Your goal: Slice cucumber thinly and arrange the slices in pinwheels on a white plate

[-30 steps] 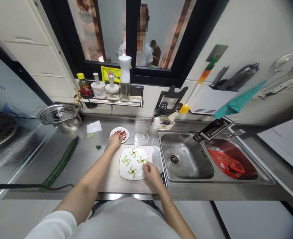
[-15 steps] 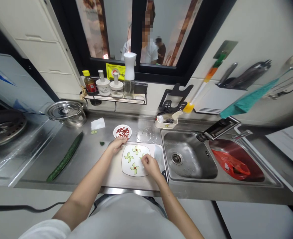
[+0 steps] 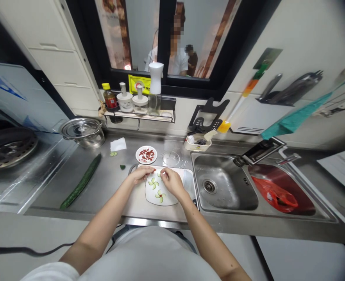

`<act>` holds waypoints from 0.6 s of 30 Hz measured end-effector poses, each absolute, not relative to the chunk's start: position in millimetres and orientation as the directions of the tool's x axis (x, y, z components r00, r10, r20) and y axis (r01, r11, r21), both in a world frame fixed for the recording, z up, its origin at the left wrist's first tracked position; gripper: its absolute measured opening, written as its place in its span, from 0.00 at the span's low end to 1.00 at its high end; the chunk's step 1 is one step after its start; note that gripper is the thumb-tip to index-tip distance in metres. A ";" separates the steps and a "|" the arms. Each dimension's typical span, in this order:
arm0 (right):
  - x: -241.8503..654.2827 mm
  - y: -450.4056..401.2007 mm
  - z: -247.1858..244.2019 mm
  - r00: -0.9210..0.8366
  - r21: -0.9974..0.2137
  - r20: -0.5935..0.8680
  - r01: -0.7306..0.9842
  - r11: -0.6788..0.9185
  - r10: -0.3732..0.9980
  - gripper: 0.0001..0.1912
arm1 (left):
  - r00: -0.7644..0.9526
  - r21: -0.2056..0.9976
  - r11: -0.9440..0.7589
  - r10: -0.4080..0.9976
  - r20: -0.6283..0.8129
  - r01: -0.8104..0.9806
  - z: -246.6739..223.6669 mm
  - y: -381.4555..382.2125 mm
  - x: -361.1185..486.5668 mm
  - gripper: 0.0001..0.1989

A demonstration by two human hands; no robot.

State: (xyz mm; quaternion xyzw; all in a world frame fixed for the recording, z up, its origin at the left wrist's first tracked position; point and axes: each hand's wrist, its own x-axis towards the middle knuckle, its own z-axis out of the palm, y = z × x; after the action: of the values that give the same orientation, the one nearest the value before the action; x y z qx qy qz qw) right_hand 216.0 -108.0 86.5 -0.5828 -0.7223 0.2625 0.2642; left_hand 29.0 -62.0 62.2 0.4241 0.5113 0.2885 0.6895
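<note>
On the cutting board [image 3: 135, 208] lies a square white plate [image 3: 153, 198] with pinwheel shapes of thin green-edged cucumber slices [image 3: 154, 183], one with a red centre. My left hand [image 3: 142, 174] is closed at the plate's far left edge, a small red piece [image 3: 154, 170] at its fingertips. Over the plate's far side, close to the left fingertips, my right hand [image 3: 172, 182] is pinched; whatever it holds is too small to make out. It hides the right part of the plate. Just beyond is a small white dish [image 3: 137, 157] of red pieces.
A whole cucumber [image 3: 81, 183] and a lidded steel pot [image 3: 86, 134] are on the left. Beside the board at right is a steel sink [image 3: 227, 183], with a red plastic bag [image 3: 274, 195] in its second basin. A knife blade [image 3: 188, 181] lies on the board's right side.
My left hand has moved from near the red-piece dish to the plate's edge, carrying a red piece. My right hand has shifted away from me and left, across the plate.
</note>
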 end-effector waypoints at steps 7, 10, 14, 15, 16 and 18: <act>210.2 -116.2 73.6 -0.261 -0.672 0.104 0.693 0.261 0.960 0.07 | 0.430 0.861 0.497 0.758 -0.490 0.105 50.5 -77.0 30.8 0.19; 210.9 -117.6 69.4 -0.256 -0.668 0.110 0.696 0.262 0.960 0.06 | 0.439 0.875 0.460 0.762 -0.475 0.149 48.8 -80.1 30.9 0.18; 211.2 -118.6 67.8 -0.258 -0.672 0.101 0.694 0.257 0.961 0.05 | 0.480 0.884 0.440 0.748 -0.458 0.158 46.2 -82.6 30.7 0.18; 211.1 -119.0 68.0 -0.259 -0.675 0.094 0.693 0.253 0.961 0.05 | 0.486 0.885 0.440 0.746 -0.455 0.154 45.4 -83.1 30.7 0.18; 210.8 -119.5 68.4 -0.259 -0.678 0.086 0.692 0.247 0.962 0.05 | 0.490 0.885 0.440 0.745 -0.453 0.151 44.5 -83.7 30.7 0.18; 210.1 -120.8 69.2 -0.259 -0.686 0.069 0.689 0.234 0.963 0.05 | 0.491 0.887 0.437 0.745 -0.452 0.152 43.3 -85.3 30.7 0.17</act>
State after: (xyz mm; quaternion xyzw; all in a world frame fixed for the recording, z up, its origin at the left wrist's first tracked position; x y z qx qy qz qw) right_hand 210.1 -120.8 69.2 -0.5549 -0.7446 0.2739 0.2504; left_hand 30.7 -85.3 43.3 0.4882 0.4597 0.2081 0.7121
